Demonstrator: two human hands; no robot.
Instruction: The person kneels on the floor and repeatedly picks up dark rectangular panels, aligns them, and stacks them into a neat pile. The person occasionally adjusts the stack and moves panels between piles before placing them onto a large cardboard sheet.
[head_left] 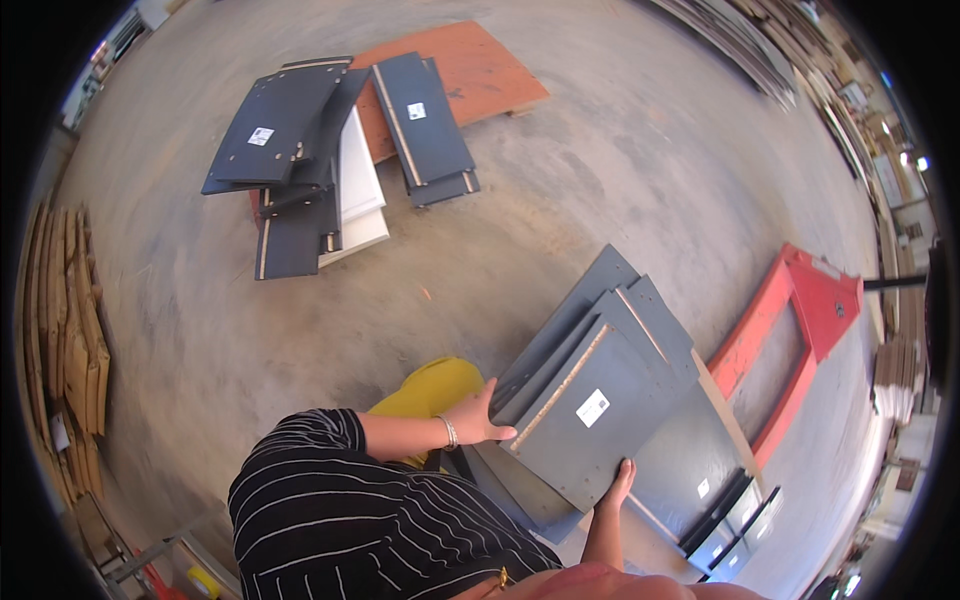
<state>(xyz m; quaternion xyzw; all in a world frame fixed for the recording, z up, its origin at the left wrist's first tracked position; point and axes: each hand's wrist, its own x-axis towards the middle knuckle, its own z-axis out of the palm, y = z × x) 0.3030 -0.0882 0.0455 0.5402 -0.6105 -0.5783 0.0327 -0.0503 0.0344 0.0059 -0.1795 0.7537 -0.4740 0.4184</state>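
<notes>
A dark grey furniture panel [560, 430] with a white label and a raw, light-brown strip along one edge lies on top of a stack of similar panels. My left hand [478, 413] grips its left edge, thumb on top and the other fingers out of sight against the panels' side. At the near right edge, my right hand [620, 486] holds the same panel, with its fingertips showing over the edge. More dark panels [610, 268] lie under it at uneven angles. A wider grey panel [690, 455] sits lower, to the right of my right hand.
A red pallet jack [800, 300] stands at the right. Farther off at left, dark panels [285, 115] and white panels [358, 175] lie piled by an orange-brown board [480, 65]. Brown flat boards [70, 330] are stacked along the left side.
</notes>
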